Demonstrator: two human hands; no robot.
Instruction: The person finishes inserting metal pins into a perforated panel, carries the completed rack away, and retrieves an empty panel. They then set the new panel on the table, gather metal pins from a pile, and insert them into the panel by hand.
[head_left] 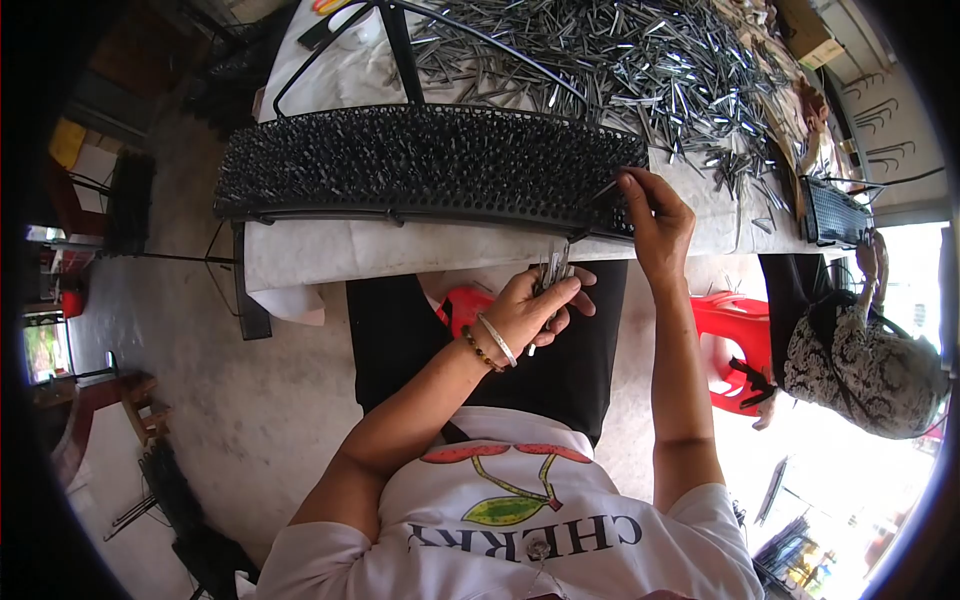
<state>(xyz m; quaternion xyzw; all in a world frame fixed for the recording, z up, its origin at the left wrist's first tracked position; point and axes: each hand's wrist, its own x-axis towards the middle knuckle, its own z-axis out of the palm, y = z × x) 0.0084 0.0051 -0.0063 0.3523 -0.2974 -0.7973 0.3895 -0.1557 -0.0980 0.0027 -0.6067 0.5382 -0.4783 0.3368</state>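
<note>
Grey concrete floor (250, 400), red plastic chair (730, 330), bright daylight at one side.

A long black perforated rack (420, 165) packed with metal pins spans the near edge of the table (330, 250), walling off the far side. Beyond it, a loose heap of metal pins (620, 60) covers the far right of the table, and a black wire frame (400, 40) arches over the rack's middle. A bare strip of white tabletop runs along the near edge, below the rack, open from the left corner to the right hand (655, 215). A second rack (835, 212) and a co-worker (860, 350) crowd the right end.
</note>
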